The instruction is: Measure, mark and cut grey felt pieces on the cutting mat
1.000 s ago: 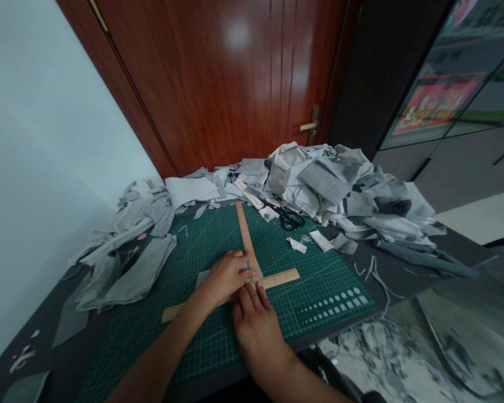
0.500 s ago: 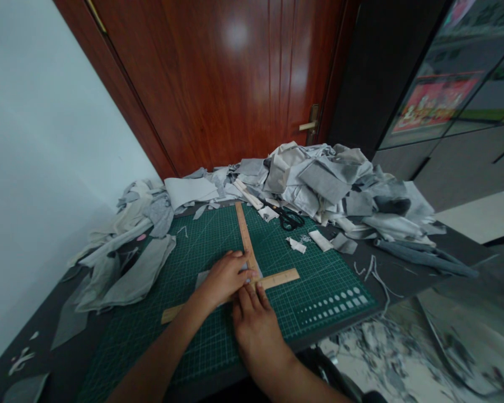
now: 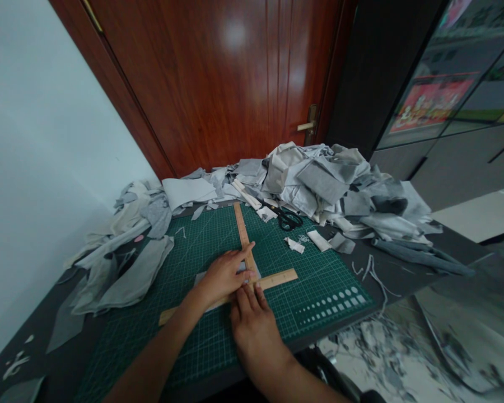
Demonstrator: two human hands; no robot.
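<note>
Two wooden rulers meet at a right angle on the green cutting mat [image 3: 205, 232]: a lengthwise ruler [image 3: 241, 224] points away from me, and a crosswise ruler [image 3: 279, 277] runs left to right beneath my hands. My left hand [image 3: 224, 274] presses on the lengthwise ruler, fingers spread, with its index finger stretched across it. My right hand [image 3: 254, 319] lies just below, its extended fingertips resting on the crosswise ruler near the joint. A pale grey fabric piece [image 3: 199, 277] lies under the rulers, mostly covered by my left hand. Whether the rulers are joined, I cannot tell.
Black-handled scissors [image 3: 289, 219] lie at the mat's far edge. Behind them rises a large heap of grey and white fabric scraps [image 3: 327, 179]. More cloth [image 3: 138, 274] is piled at left. White strings [image 3: 376, 274] lie on the dark table at right.
My left index finger has stretched out farther across the lengthwise ruler, and more of the fabric beneath shows. My right hand stays in nearly the same place. The view has shifted slightly.
</note>
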